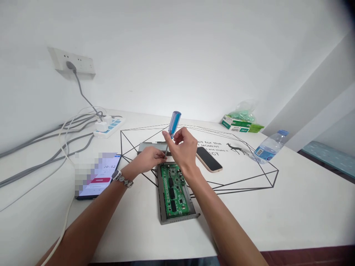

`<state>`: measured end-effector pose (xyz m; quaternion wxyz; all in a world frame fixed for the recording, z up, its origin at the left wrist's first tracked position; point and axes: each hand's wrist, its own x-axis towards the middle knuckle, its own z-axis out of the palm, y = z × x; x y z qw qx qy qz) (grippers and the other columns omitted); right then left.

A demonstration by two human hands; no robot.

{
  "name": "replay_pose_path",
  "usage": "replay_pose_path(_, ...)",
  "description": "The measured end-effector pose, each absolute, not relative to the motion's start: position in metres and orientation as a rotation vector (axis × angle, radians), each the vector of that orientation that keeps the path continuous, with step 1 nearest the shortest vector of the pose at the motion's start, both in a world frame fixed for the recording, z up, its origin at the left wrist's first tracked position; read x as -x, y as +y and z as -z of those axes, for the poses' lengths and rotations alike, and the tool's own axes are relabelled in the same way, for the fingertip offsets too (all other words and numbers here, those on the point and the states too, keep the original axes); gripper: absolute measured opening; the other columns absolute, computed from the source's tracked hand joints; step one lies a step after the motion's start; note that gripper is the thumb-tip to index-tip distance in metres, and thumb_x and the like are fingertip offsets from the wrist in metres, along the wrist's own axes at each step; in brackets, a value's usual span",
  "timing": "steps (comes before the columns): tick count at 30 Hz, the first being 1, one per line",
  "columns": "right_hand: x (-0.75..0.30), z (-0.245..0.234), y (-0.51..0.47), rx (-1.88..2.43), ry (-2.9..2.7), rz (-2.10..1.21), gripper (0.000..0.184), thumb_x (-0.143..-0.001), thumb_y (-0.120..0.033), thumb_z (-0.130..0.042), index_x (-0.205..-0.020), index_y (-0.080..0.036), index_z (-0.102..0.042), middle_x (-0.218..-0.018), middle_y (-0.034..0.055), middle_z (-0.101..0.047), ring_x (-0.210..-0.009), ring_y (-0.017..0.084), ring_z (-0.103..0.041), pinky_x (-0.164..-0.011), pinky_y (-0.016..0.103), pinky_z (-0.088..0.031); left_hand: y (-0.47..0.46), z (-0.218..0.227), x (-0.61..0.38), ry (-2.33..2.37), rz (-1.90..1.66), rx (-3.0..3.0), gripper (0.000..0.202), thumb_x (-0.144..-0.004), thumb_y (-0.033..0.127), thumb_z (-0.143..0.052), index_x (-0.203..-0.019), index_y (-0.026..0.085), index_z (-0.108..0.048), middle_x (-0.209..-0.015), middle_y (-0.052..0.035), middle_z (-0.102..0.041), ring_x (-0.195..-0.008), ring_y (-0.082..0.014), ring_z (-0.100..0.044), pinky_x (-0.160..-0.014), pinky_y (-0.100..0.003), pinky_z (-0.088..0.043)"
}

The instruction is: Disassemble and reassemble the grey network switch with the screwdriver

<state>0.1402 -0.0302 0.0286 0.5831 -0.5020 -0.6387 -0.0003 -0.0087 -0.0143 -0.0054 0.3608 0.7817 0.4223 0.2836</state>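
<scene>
On the desk (305,214), a tablet (101,180) lies left of your left hand (151,159), whose fingers bunch at the shaft of the screwdriver (174,123); you cannot tell whether they grip. The circuit board (176,195) sits in its metal tray (180,220) before you. Your right hand (183,149) grips the screwdriver, handle up.

Left hand (152,160) and right hand (185,148): bare, as are both forearms (222,210). Left wrist (128,172): silver-toned metal link bracelet (127,182), bearing a larger grey-faced element (117,174) with a pale rim. Lap: narrow strip of blue-grey cloth (177,262), detail indistinct.
</scene>
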Motion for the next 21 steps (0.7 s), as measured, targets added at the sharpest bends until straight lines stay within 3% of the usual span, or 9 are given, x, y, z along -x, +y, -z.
replay_pose_path(13, -0.1434, -0.0309, -0.0291, 1.277, -1.634, 0.202, 0.037, -0.09, -0.054, -0.059, -0.073, -0.022, -0.052, -0.074, 0.0007, -0.067, -0.06, 0.014, -0.059, -0.058, 0.028, -0.033, -0.0131, 0.0072, 0.0091, 1.119, -0.732, -2.058, 0.024, -0.082, 0.038, -0.066, -0.077, 0.016, -0.077, -0.072, -0.0034, -0.073, -0.071, -0.0214, -0.064, -0.061, -0.028, -0.04)
replay_pose_path(21, -0.1466, -0.0274, -0.0286, 1.168, -1.708, 0.065, 0.03, -0.095, -0.049, -0.054, -0.081, -0.023, -0.049, -0.077, -0.0007, -0.065, -0.063, 0.014, -0.061, -0.059, 0.028, -0.038, -0.0118, 0.0085, 0.0091, 1.093, -0.728, -2.073, 0.023, -0.082, 0.032, -0.062, -0.082, 0.016, -0.078, -0.082, -0.0053, -0.077, -0.08, -0.0245, -0.068, -0.069, -0.03, -0.046)
